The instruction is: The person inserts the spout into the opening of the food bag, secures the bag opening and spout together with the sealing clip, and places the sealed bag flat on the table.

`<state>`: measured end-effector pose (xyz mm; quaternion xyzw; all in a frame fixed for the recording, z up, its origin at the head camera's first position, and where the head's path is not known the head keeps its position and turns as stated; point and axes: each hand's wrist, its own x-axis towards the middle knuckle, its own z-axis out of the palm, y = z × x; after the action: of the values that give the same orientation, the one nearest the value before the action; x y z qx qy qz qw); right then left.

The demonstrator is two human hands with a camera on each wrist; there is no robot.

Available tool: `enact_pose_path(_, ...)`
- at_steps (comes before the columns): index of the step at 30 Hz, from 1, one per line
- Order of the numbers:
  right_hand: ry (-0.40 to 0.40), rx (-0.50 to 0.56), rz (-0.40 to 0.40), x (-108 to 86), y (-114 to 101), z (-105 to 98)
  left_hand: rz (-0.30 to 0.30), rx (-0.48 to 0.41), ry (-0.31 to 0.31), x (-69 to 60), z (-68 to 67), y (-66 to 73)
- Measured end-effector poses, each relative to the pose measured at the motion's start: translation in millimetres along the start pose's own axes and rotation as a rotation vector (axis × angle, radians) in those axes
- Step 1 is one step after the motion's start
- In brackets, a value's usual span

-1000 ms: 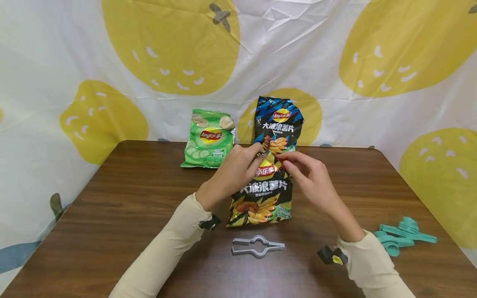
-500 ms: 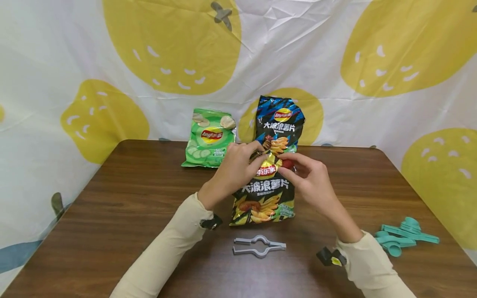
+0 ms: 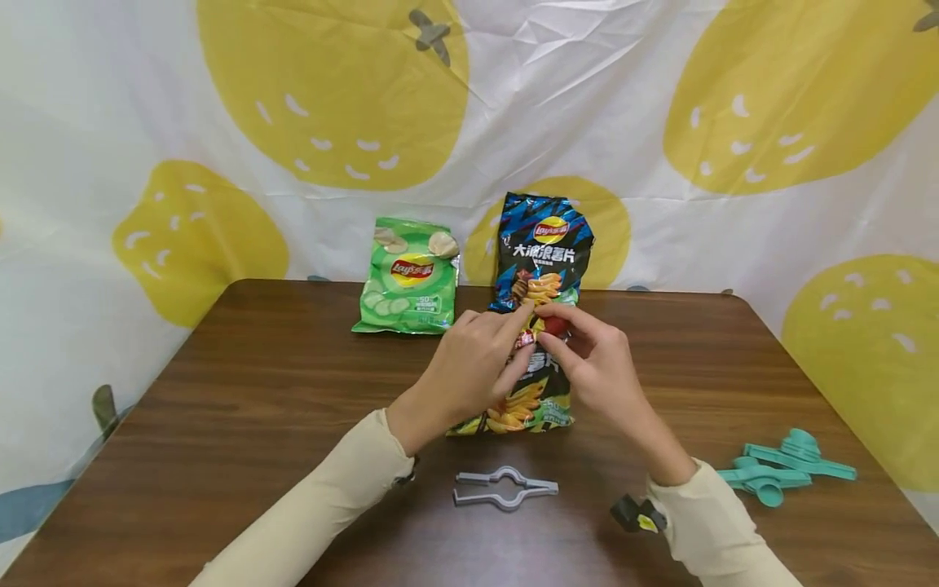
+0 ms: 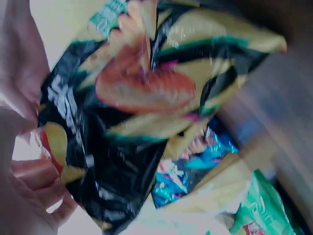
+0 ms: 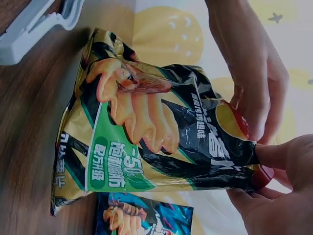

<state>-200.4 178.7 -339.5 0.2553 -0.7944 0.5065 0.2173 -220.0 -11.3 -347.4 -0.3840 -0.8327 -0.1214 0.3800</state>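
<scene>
Both hands are at the top of a black and yellow chip bag (image 3: 517,408), which stands upright on the table. The left hand (image 3: 462,375) covers its upper left part, thumb in front and fingers at the top edge. With thumb and fingers the right hand (image 3: 605,363) pinches the upper right part, where something red (image 5: 264,176) shows between the fingers in the right wrist view. The bag's top looks gathered between the two hands. In the left wrist view the bag (image 4: 146,88) hangs beside the left hand (image 4: 24,186), with the fingertips against it.
Behind the held bag a blue chip bag (image 3: 546,244) leans on the patterned cloth, and a green chip bag (image 3: 411,281) is to its left. A grey clip (image 3: 506,487) lies in front. Teal clips (image 3: 800,456) lie at the right of the brown table (image 3: 257,391).
The left hand has moved slightly down and right across the bag, covering more of its front. The right hand has shifted slightly left, and the bag's top now looks narrower.
</scene>
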Motion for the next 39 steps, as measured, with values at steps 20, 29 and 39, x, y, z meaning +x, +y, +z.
enact_pose_path(20, 0.028, -0.251, -0.138, -14.4, -10.1, 31.9, 0.026, -0.006, 0.069, -6.3, 4.5, 1.1)
enact_pose_path(29, -0.071, -0.257, -0.139, -12.9, -14.3, 22.9, 0.070, -0.101, 0.077, -6.8, 9.5, -1.4)
enact_pose_path(39, -0.097, -0.298, -0.063, -29.0, -19.3, 13.2, 0.033, -0.185, 0.055, -16.9, 11.2, -16.0)
